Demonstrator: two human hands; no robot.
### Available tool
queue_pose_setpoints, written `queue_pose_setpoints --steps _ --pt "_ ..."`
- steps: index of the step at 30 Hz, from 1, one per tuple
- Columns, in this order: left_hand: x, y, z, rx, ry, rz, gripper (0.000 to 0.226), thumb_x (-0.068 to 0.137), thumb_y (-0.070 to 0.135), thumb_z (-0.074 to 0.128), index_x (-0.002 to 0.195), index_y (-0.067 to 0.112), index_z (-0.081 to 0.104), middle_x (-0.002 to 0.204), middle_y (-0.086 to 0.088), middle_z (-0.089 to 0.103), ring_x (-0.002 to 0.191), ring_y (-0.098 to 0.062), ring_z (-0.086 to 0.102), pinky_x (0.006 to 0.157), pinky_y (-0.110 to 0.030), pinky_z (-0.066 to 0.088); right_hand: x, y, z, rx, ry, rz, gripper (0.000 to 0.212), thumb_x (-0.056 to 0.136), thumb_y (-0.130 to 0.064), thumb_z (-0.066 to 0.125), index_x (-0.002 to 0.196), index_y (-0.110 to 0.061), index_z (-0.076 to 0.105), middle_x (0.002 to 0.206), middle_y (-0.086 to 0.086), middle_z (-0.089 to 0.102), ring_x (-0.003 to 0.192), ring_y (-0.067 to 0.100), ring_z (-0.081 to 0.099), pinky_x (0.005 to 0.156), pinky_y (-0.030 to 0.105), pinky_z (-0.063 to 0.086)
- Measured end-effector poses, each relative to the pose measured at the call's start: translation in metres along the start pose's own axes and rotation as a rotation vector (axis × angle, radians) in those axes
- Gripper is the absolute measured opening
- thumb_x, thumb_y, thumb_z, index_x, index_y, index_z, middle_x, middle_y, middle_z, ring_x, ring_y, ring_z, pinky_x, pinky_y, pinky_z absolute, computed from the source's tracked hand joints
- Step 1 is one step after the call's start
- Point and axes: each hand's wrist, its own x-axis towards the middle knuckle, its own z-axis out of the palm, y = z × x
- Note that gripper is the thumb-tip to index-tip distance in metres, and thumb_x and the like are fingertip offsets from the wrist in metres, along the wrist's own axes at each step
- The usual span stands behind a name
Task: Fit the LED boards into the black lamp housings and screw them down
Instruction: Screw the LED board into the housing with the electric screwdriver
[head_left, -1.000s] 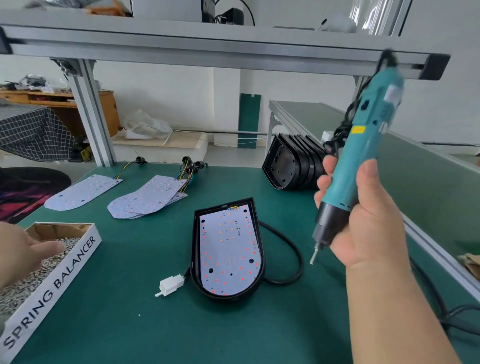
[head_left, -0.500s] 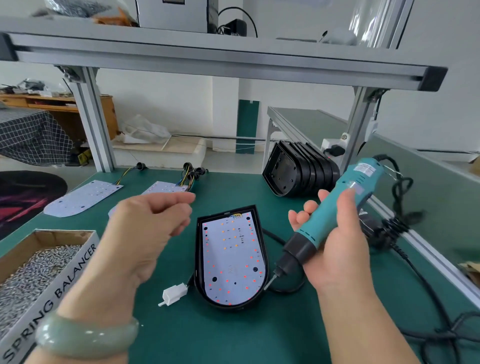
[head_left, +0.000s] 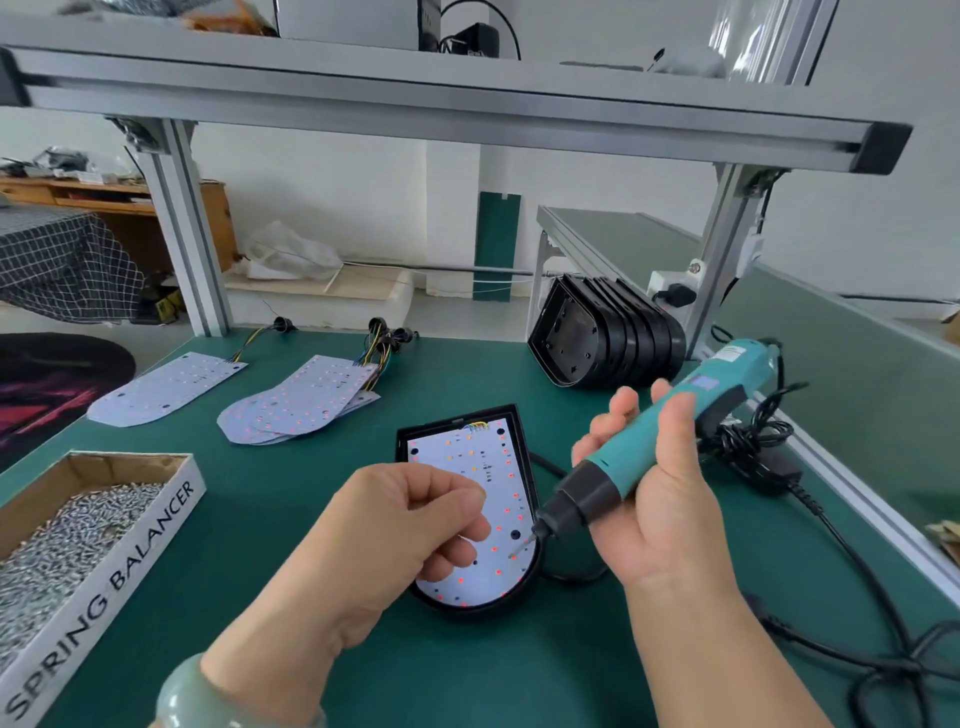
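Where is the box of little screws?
Look at the green table, at its near left corner. A shallow cardboard box sits there, full of small silver screws. Only it has SPRING BALANCER printed on its white side.

One black lamp housing (head_left: 462, 607) lies flat at centre, rounded end near, with a white LED board (head_left: 460, 460) seated inside. Spare LED boards (head_left: 306, 400) lie flat far left. Empty housings (head_left: 608, 343) stand stacked on edge far right.
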Motion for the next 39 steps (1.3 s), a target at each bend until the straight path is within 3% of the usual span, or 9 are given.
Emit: queue_pose_setpoints --steps 3,9,12,15,21,25,30,34,39 --pt "-0.001 -0.002 0.002 0.027 -0.004 -0.037 0.016 0.088 0.011 0.064 0.073 0.011 0.07 0.068 -0.006 0.072 0.051 -0.011 0.06 0.046 -0.019 0.048 0.0 -0.003 -0.001 0.02 0.063 0.066 0.021 0.087 -0.047 0.056 0.1 -0.03 0.055 0.085 -0.002 0.062 0.063 0.012 0.061 0.072 0.033 0.047" --pt "-0.002 -0.004 0.008 0.05 -0.074 -0.092 0.014 0.09 0.015 0.062 0.079 0.009 0.068 0.073 -0.007 0.073 0.054 -0.012 0.062 0.049 -0.019 0.048 0.001 -0.009 0.0 0.115 0.063 0.067 0.028 0.097 -0.043 0.046 0.1 -0.016 0.048 0.077 0.0 0.049 0.052 0.008 0.049 0.051 0.02 0.045" --pt "-0.003 -0.004 0.008 0.036 -0.087 -0.089 0.014 0.09 0.015 0.062 0.079 0.009 0.068 0.073 -0.006 0.073 0.055 -0.011 0.062 0.049 -0.019 0.047 0.005 -0.008 -0.001 0.066 0.108 0.043 0.032 0.097 -0.045 0.045 0.108 -0.017 0.057 0.08 -0.002 0.064 0.063 0.009 0.064 0.065 0.027 0.053" --pt "-0.003 -0.004 0.008 -0.001 -0.103 -0.098 0.014 0.089 0.016 0.063 0.077 0.01 0.069 0.072 -0.006 0.073 0.054 -0.012 0.062 0.047 -0.018 0.046 0.006 -0.007 -0.006 0.094 0.186 0.143 0.035 0.099 -0.046 0.041 0.111 -0.02 0.061 0.091 -0.007 0.073 0.071 0.012 0.071 0.074 0.04 0.048" --pt "-0.005 -0.006 0.016 -0.003 -0.09 -0.086 0.015 0.088 0.015 0.064 0.074 0.011 0.068 0.069 -0.006 0.072 0.054 -0.012 0.062 0.048 -0.019 0.047 0.003 -0.009 -0.003 0.231 0.225 0.089 0.046 0.086 -0.058 0.058 0.11 -0.02 0.046 0.072 0.001 0.053 0.047 0.007 0.048 0.052 0.021 0.046" --pt "-0.007 -0.009 0.026 0.019 -0.051 -0.05 0.017 0.087 0.017 0.064 0.072 0.011 0.07 0.068 -0.004 0.072 0.055 -0.011 0.062 0.05 -0.018 0.047 0.005 -0.016 -0.003 0.252 0.236 -0.034 0.032 0.09 -0.042 0.062 0.104 -0.02 0.045 0.065 -0.002 0.052 0.048 0.006 0.051 0.054 0.02 0.05" --pt "-0.01 -0.008 0.035 -0.064 -0.028 -0.036 0.017 0.086 0.017 0.065 0.071 0.012 0.07 0.067 -0.005 0.072 0.054 -0.011 0.062 0.049 -0.018 0.047 0.003 -0.016 -0.006 0.237 0.276 -0.056 0.017 0.092 -0.037 0.058 0.097 -0.02 0.055 0.077 -0.006 0.069 0.062 0.008 0.063 0.081 0.03 0.051" --pt "-0.01 -0.008 0.037 -0.106 0.001 -0.017 0.017 0.087 0.013 0.064 0.071 0.011 0.07 0.066 -0.005 0.072 0.051 -0.01 0.06 0.047 -0.017 0.047 0.0 -0.01 -0.006 0.204 0.232 -0.037 0.012 0.094 -0.027 0.054 0.102 -0.019 0.051 0.092 -0.005 0.072 0.054 0.005 0.056 0.07 0.025 0.048" --pt "-0.012 -0.008 0.039 -0.121 -0.024 -0.016 0.023 0.086 0.014 0.066 0.064 0.014 0.072 0.066 -0.006 0.072 0.051 -0.011 0.061 0.047 -0.017 0.047 -0.002 -0.013 -0.004 0.24 0.191 -0.096 0.007 0.092 -0.022 0.05 0.094 -0.016 0.045 0.085 -0.002 0.068 0.05 0.007 0.051 0.065 0.023 0.045"
